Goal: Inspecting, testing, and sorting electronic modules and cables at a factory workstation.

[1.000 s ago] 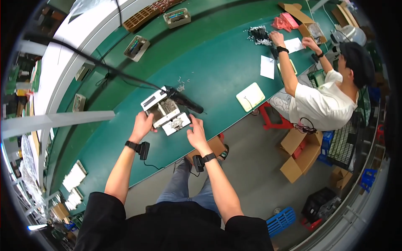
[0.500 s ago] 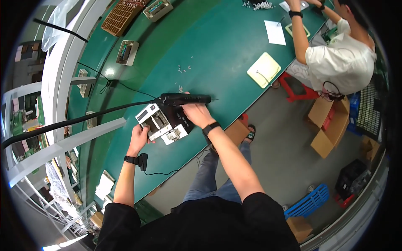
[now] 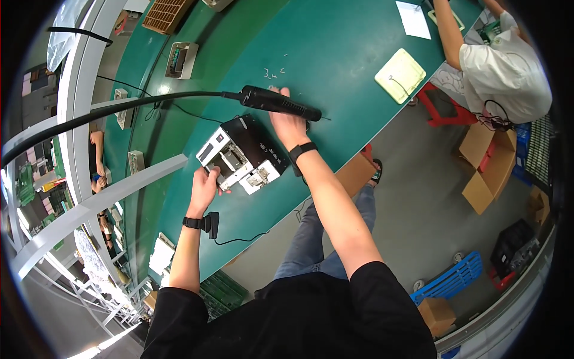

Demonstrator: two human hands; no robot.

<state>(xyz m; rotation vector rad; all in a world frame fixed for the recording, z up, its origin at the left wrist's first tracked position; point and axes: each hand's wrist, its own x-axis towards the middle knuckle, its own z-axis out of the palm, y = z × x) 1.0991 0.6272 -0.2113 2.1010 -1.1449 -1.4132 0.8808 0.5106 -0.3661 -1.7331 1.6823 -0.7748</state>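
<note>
A boxy black-and-white device (image 3: 256, 143) with an open, white-framed front rests on the green bench. My left hand (image 3: 204, 190) grips its near left corner, thumb at the opening and fingertips at the lower edge. A black, pen-shaped electric screwdriver (image 3: 281, 103) on a thick cord crosses in front of my right hand (image 3: 290, 128), its thin bit pointing right. My right hand reaches past the device's far right side. Its fingers look stretched and apart where their tips show beyond the screwdriver, which hides the rest. No finger wraps over the screwdriver.
Small white bits (image 3: 274, 74) lie beyond the device. A pale yellow tray (image 3: 399, 76) and white sheet (image 3: 413, 20) are farther right, near a co-worker in a white shirt (image 3: 505, 78). A slanting grey bar (image 3: 131, 179) and open-topped housing (image 3: 181, 60) are at left.
My right hand has left the device's black side and moved away from me. The screwdriver has shifted the same way and tilted. My left hand keeps its hold; the view has shifted slightly.
</note>
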